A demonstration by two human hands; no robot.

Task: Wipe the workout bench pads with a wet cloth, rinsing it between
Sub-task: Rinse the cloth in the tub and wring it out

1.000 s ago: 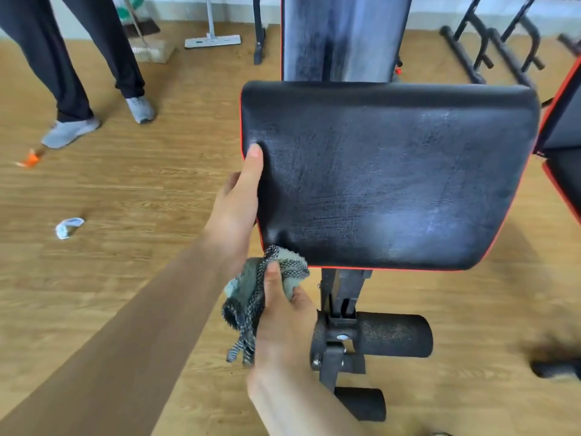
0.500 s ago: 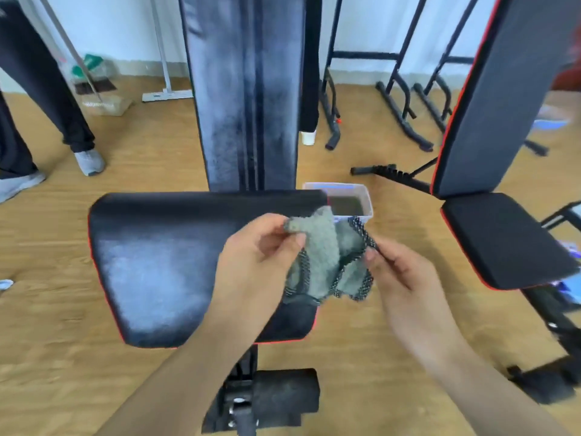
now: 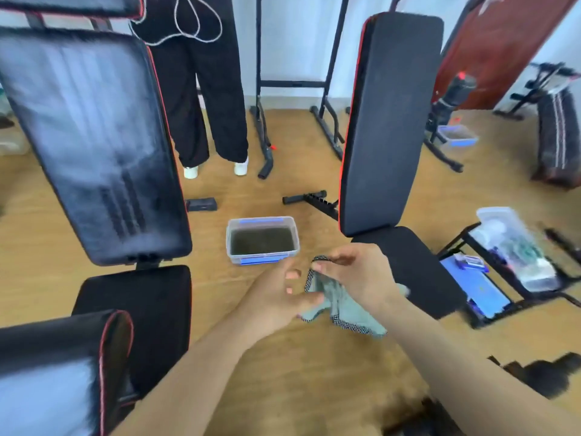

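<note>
A grey-green cloth with a checked edge hangs between my hands over the wood floor. My right hand pinches its top corner. My left hand grips its lower left edge with the thumb. Just beyond them a clear plastic tub of murky water stands on the floor. The bench I was at stands on the left: its upright black back pad shows wet streaks, with the seat pad below it and another red-piped pad at the lower left.
A second black bench with a red-trimmed back pad and seat stands right of the tub. A person in black trousers stands behind. Black metal frames, a phone and a plastic container lie right.
My view swung up and right from the seat pad. Both hands carried the cloth off the pad toward the water tub, the cloth spreading out between them.
</note>
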